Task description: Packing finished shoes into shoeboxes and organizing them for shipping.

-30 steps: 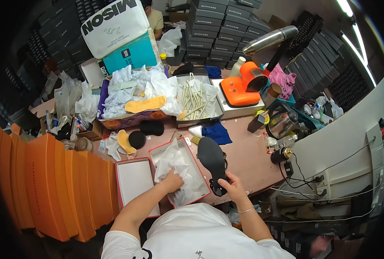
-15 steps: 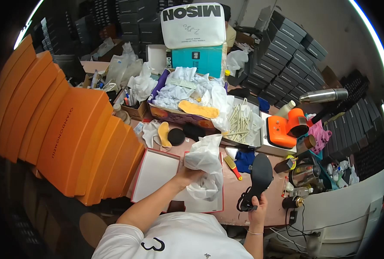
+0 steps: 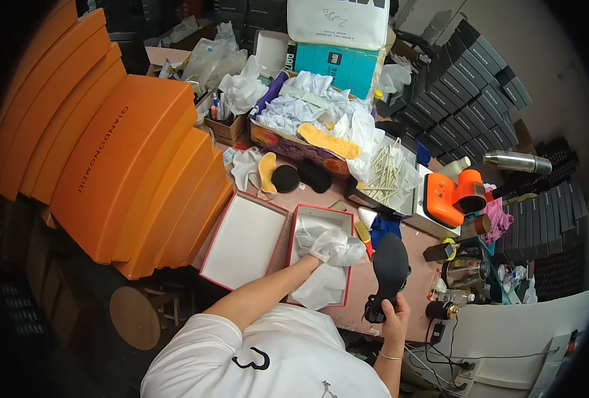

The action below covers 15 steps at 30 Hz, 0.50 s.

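My right hand [image 3: 394,315] grips a black strappy sandal [image 3: 390,268] by its heel end, its dark sole turned up toward me and its straps bunched near my fingers. My left hand [image 3: 309,263] reaches into a red-rimmed white shoe box [image 3: 348,292] and clasps crumpled white tissue paper [image 3: 337,247]. The paper covers those fingers, and whether anything lies within it is hidden. More tissue spreads over the box's near side. Just left of it lies the matching white lid [image 3: 244,239], inside up.
Orange boxes [image 3: 125,172] stack high at the left. Behind the shoe box stand a carton of crumpled paper [image 3: 294,149] and a box of pale sticks [image 3: 390,174]. A red-handled brush [image 3: 364,237], a blue cloth [image 3: 386,229] and an orange device [image 3: 443,199] are at the right.
My left hand has lowered the tissue paper into the shoe box. The sandal stays in my right hand, slightly shifted left. The whole view has tilted and moved.
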Available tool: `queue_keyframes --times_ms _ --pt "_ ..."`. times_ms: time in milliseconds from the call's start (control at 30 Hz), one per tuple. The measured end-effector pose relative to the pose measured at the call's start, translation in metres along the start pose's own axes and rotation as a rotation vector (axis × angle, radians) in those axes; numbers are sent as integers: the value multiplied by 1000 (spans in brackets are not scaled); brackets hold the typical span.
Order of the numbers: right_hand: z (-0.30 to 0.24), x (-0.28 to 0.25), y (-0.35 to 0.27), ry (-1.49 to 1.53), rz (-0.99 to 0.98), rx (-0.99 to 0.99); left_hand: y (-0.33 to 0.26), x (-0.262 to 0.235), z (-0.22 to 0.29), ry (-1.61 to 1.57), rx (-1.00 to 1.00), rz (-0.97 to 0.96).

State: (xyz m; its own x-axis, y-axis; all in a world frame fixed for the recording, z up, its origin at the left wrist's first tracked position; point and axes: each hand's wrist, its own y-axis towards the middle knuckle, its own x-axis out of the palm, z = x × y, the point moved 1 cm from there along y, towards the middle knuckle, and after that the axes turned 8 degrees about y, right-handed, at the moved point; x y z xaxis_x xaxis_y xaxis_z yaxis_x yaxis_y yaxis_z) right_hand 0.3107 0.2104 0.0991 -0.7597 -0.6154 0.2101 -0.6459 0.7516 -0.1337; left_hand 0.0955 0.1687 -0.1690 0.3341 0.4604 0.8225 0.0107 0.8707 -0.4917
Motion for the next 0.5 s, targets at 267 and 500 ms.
queue_keyframes --times_ms 267,500 --pt "-36 -3 11 -373 -26 -10 -163 94 25 1534 1018 545" --pt "-34 10 19 -366 -20 8 -113 127 43 2019 267 202"
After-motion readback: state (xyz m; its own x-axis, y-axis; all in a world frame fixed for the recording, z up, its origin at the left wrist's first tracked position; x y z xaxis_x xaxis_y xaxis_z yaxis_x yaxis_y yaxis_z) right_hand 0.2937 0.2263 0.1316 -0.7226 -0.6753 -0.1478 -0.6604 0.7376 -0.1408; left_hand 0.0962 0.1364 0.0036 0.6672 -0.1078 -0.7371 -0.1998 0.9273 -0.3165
